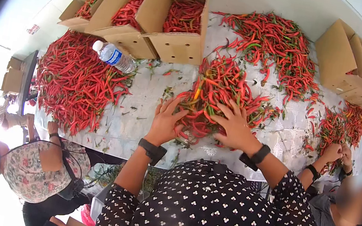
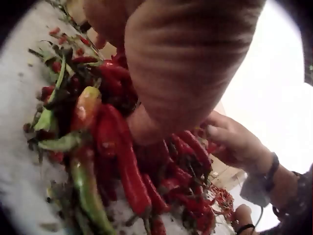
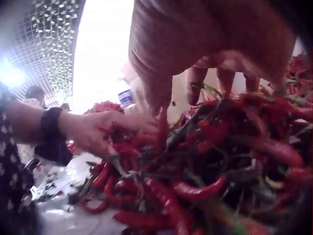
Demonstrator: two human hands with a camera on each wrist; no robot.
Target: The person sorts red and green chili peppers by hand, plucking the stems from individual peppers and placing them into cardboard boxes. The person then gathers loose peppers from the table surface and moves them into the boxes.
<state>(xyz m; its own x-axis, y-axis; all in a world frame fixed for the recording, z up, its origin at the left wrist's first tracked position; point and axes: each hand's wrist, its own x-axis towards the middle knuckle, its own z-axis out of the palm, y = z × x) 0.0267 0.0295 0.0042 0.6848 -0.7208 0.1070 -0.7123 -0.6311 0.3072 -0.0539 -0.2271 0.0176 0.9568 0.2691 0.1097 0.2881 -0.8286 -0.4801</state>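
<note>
The middle heap of red chili peppers [image 1: 225,79] lay on the desk [image 1: 289,126], its pods pointing many ways, with no single long axis. At the heap's near left edge, the left hand [image 1: 164,122] had its grip wide, thumb apart from the fingers; at its near right, the right hand [image 1: 238,131] rested with its grip also spread. Both touched the heap, neither clearly nearer, and most of it lay ahead of them. A water bottle [image 1: 116,57] lay left of the heap.
</note>
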